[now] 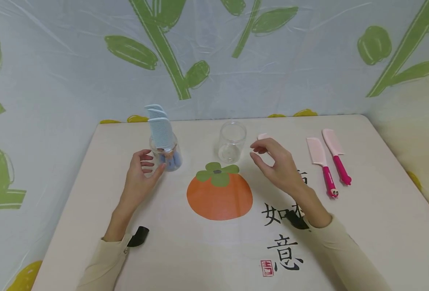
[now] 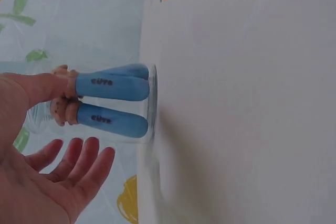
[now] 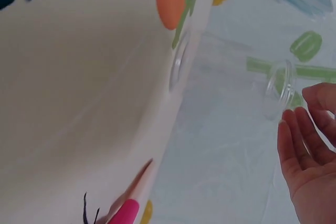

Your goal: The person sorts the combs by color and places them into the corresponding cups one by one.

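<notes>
Light blue combs [image 1: 161, 131] stand teeth-end up in a clear glass jar [image 1: 176, 149] at the left; their darker blue handles [image 2: 112, 86] show through its wall. My left hand [image 1: 141, 173] is beside this jar, thumb across its near side and the other fingers spread apart on the left. Whether the thumb touches the glass, I cannot tell. A second clear glass [image 1: 232, 141] stands upright with nothing in it. Just right of its rim hovers my right hand [image 1: 277, 165], fingers loosely bent, holding nothing. Beneath that hand, a pink comb [image 1: 262, 136] is mostly hidden.
Two pink combs with magenta handles, one nearer [image 1: 317, 151] and one farther right [image 1: 332, 141], lie on the right of the white table [image 1: 185, 250]. An orange persimmon print and black characters mark its surface. A curtain with green leaves [image 1: 276, 20] hangs behind.
</notes>
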A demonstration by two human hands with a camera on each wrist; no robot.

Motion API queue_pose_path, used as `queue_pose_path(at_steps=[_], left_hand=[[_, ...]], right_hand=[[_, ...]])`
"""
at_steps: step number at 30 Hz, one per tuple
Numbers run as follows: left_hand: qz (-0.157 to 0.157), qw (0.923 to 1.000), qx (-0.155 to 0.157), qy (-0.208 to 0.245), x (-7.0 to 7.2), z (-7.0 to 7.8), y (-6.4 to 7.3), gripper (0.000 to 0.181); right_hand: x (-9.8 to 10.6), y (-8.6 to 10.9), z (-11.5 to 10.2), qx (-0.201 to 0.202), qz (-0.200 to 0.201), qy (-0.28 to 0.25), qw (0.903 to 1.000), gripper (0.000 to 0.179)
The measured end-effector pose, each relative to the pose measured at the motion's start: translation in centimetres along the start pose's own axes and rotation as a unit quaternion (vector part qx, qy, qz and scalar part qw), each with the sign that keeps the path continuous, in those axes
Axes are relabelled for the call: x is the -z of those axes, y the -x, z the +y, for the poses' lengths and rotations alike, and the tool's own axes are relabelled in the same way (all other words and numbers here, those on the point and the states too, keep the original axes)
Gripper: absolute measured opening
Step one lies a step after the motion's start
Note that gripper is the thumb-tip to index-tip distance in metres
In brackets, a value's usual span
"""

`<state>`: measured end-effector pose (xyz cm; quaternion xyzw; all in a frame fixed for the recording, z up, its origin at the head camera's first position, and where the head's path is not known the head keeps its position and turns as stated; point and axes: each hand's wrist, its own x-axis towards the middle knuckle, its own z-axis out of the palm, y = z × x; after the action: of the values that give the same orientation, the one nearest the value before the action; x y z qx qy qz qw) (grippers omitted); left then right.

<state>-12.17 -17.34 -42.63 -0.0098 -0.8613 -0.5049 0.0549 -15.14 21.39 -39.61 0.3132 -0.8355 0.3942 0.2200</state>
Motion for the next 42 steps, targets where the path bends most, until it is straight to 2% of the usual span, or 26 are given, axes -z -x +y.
queue_pose_path(at_steps=[6,10,21,27,38,42], left_hand=[[-0.003,0.9998,0.017,-0.009,-0.4,0.7,0.9,0.057],[-0.01,0.9998,0.013,-0.01,-0.8,0.9,1.4,0.051],[-0.009,0.9984,-0.047,-0.028,-2.2,1.3,2.1,0.04],[-0.016,0.9976,-0.066,-0.014,-2.8,1.5,1.9,0.034],[-0.046,0.9969,-0.062,0.016,-4.6,2.5,1.2,0.03],[-0.057,0.9957,-0.071,0.018,-5.4,2.7,0.8,0.031]], right_hand=[[1.0,0.7,0.9,-0.022,0.007,0.014,0.9996,0.034],[1.7,1.2,1.4,-0.047,0.001,0.031,0.9984,0.034],[3.7,2.7,3.7,-0.091,-0.014,0.066,0.9936,0.036],[4.4,2.9,4.6,-0.086,-0.01,0.084,0.9927,0.039],[5.2,3.1,5.8,-0.118,-0.021,0.11,0.9866,0.039],[5.3,3.1,6.1,-0.134,-0.026,0.112,0.9843,0.038]])
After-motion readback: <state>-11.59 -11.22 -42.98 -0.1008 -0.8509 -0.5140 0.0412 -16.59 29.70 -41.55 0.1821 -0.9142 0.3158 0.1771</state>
